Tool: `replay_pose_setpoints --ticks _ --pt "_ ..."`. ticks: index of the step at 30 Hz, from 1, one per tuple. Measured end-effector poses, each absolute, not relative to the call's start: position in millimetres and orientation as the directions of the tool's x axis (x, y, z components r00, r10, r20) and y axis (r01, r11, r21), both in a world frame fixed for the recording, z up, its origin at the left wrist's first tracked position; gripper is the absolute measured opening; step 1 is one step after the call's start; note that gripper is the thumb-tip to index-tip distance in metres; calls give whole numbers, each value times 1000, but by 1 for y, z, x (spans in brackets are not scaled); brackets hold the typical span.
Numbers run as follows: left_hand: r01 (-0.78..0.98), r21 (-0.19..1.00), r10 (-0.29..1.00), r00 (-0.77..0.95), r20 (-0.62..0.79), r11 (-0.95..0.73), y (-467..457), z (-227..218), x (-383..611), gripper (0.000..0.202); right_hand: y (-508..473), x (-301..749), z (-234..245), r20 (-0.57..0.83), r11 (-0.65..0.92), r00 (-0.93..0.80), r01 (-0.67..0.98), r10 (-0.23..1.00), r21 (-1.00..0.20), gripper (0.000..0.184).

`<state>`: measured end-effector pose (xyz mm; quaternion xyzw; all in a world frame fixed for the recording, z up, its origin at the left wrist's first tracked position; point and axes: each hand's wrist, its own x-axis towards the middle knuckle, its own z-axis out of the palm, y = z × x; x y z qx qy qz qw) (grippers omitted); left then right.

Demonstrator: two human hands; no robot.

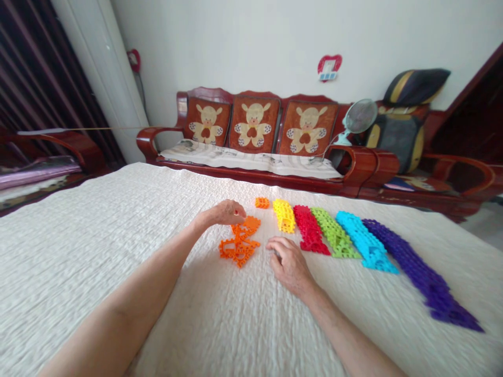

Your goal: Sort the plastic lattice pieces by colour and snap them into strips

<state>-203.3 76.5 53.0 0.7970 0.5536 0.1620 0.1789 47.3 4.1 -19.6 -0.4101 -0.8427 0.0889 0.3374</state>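
Observation:
Loose orange interlocking plastic pieces (pixel 239 250) with notched edges lie in a small pile on the white quilted cover. My left hand (pixel 228 211) hovers at the far edge of this pile, its fingers bent downward and a gap showing beside the thumb. Nothing is visibly held in it. Just right of the pile, my right hand (pixel 288 262) rests on the cover with loosely curved fingers and holds nothing. A short joined block of orange pieces (pixel 262 202) sits farther back. Beside it begins a row with a yellow stack (pixel 283 215) and a red stack (pixel 311 230).
Green (pixel 336 234), light blue (pixel 366 242) and purple rows (pixel 422 272) of pieces continue to the right. The white cover (pixel 98 235) spreads over the table. Behind it stand a wooden sofa (pixel 251 175) with bear cushions and a small fan (pixel 360 116).

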Motion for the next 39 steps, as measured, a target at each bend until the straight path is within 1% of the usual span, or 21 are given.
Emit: replay_pose_setpoints --ticks 3,5,9,13,16,18,20,22,23,25,26,28,30,32,35,39 --pt "850 322 875 471 -108 -417 76 58 -216 43 5 48 -21 503 655 -438 626 745 -423 25" --pt "863 268 863 479 -161 -429 75 59 -220 49 5 48 -21 509 658 -438 623 741 -422 25" --pt "918 175 910 383 -159 -355 74 58 -213 42 5 48 -22 514 661 -438 623 737 -417 24" --pt "923 170 897 377 -229 -345 81 53 -211 37 5 48 -22 514 661 -439 625 737 -414 24" --pt "920 231 906 366 -211 -318 85 52 -218 36 5 48 -21 510 657 -435 626 742 -420 25" --pt "909 314 914 349 -208 -276 84 54 -228 27 4 48 -21 507 654 -435 627 745 -424 25" --pt "873 444 904 341 -258 -202 83 55 -241 17 4 48 -20 506 652 -432 625 746 -428 25" --pt "792 602 897 335 -288 -103 82 54 -255 14 3 47 -19 506 649 -427 623 750 -436 26" --pt "733 677 912 318 -261 -62 83 52 -261 16 3 47 -18 504 647 -425 621 752 -441 26" --pt "619 784 971 213 -112 -46 88 46 -265 20 4 46 -18 504 644 -419 619 755 -450 27" --pt "583 810 990 136 -22 -63 92 43 -262 23 4 46 -17 505 642 -415 618 756 -454 27" --pt "579 809 993 14 113 -100 102 39 -245 27 4 46 -18 512 642 -408 615 756 -458 27" --pt "662 739 984 -11 178 -126 112 38 -217 27 4 46 -18 516 640 -401 614 757 -462 27" --pt "759 629 975 34 218 -167 120 40 -187 25 3 46 -19 515 638 -399 614 759 -465 27" --pt "825 528 968 84 236 -200 126 44 -157 30 3 46 -21 509 635 -400 615 762 -467 26" --pt "886 423 960 75 271 -188 124 43 -162 40 3 47 -21 513 643 -406 607 756 -468 25"
